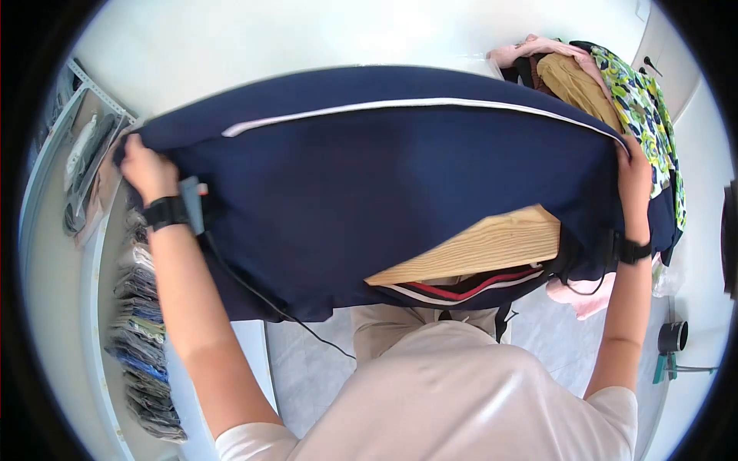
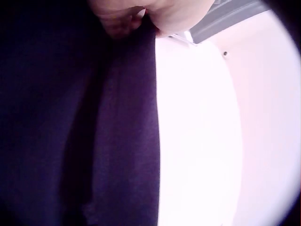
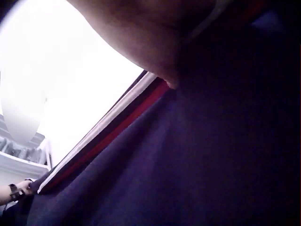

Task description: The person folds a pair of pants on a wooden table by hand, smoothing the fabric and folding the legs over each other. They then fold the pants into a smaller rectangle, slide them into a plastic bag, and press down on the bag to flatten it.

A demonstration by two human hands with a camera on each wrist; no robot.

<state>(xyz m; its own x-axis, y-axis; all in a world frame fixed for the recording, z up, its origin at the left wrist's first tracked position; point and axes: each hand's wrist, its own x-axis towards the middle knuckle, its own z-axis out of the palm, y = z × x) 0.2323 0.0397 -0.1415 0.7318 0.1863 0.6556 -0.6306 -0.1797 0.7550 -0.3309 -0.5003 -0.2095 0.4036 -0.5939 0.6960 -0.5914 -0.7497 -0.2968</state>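
Observation:
A navy garment [image 1: 330,169] with a white stripe is spread wide between my two hands in the head view. My left hand [image 1: 150,170] grips its upper left corner. At the upper right corner, my right hand [image 1: 634,180] holds the edge where the stripe ends. Fingers and thumb pinch the navy cloth [image 2: 124,132] in the left wrist view. In the right wrist view, white and red striping [image 3: 108,127] runs along the taut edge up to the right hand. A pale wooden board [image 1: 484,250] shows below the cloth, above a red-and-white striped fold [image 1: 477,288].
Folded clothes [image 1: 142,346] are stacked on a white shelf unit [image 1: 96,307] at the left. A heap of clothes [image 1: 576,81], including a yellow-green patterned piece [image 1: 642,107], lies at the back right. Pink cloth [image 1: 584,296] hangs low at the right. A dark cable [image 1: 246,284] trails from the left wrist.

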